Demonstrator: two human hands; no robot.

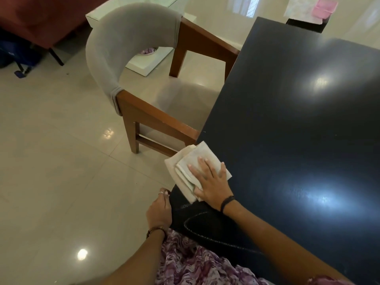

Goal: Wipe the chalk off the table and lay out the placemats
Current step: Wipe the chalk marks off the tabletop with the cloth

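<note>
A dark blue table (298, 120) fills the right side. A folded beige cloth (192, 161) lies on its near left edge, partly hanging over. My right hand (207, 182) presses flat on the cloth with straight fingers. A curved white chalk line (197, 231) marks the tabletop near its corner, just below that hand. My left hand (159, 210) grips the table's near corner edge, fingers curled round it. Far away, a patterned mat (302, 9) with a pink item (326, 6) on it lies on a small dark stand.
A wooden chair with a grey padded back (131, 38) stands tucked at the table's left side. Glossy pale floor tiles (61, 161) spread to the left. A red sofa (41, 19) and a blue bag (18, 56) sit far left. A white low table (152, 62) is behind the chair.
</note>
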